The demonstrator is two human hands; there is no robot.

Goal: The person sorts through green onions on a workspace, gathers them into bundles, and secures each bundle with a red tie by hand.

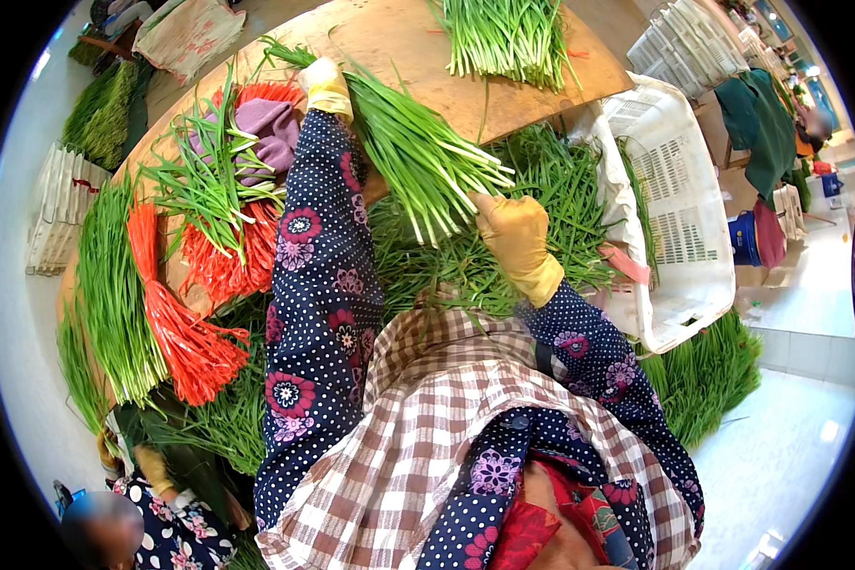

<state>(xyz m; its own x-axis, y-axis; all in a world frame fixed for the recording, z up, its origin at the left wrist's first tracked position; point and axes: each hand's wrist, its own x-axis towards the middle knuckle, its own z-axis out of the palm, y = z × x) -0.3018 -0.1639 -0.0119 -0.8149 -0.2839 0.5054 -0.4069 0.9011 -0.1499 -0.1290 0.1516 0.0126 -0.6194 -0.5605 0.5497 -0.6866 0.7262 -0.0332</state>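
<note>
A long bunch of green chives (410, 152) lies slanted over the wooden table (389, 38). My left hand (328, 87), in a yellow glove, grips the bunch near its leafy end at the upper left. The pale cut ends are held by my right hand (515, 236), gloved the same. Both arms wear dark dotted floral sleeves. A loose heap of chives (551, 195) fills the space beneath the bunch.
Orange tie strips (185, 332) and a purple cloth (271, 133) lie left of my arm. Another chive bundle (508, 38) sits at the table's far edge. A white plastic crate (679, 209) stands right. Another person (152, 513) crouches at lower left.
</note>
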